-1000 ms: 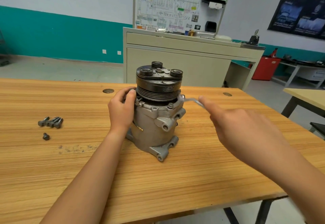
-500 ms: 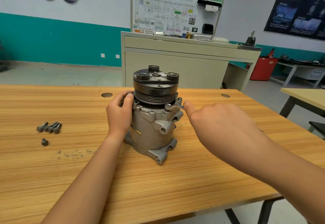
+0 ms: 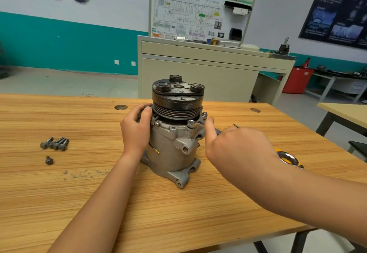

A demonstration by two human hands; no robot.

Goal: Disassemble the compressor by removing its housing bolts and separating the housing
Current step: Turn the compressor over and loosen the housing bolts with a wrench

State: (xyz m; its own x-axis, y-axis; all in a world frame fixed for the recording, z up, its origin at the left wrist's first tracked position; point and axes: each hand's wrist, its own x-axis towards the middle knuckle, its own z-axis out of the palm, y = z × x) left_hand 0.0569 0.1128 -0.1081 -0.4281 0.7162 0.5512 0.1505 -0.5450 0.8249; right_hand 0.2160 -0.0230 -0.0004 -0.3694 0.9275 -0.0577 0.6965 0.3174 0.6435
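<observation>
A grey metal compressor (image 3: 170,143) stands upright on the wooden table (image 3: 198,203), its black grooved pulley (image 3: 177,103) on top. My left hand (image 3: 136,131) grips its upper left side just under the pulley. My right hand (image 3: 238,145) is at the upper right side, thumb stretched toward a housing bolt (image 3: 191,122). It holds a thin metal wrench (image 3: 218,132), mostly hidden by the hand; the wrench head lies at that bolt. Several removed bolts (image 3: 55,143) lie together at the left, with one short bolt (image 3: 49,160) nearer me.
A ring-ended tool with yellow on it (image 3: 288,158) lies on the table behind my right forearm. Dark grit (image 3: 79,174) is scattered left of the compressor. A beige cabinet with a wiring board (image 3: 198,78) stands beyond the table, and another table (image 3: 345,113) is at the right.
My right hand has swung the wrench handle round toward me and closer to the compressor. My left hand keeps its hold. The loose bolts have not moved.
</observation>
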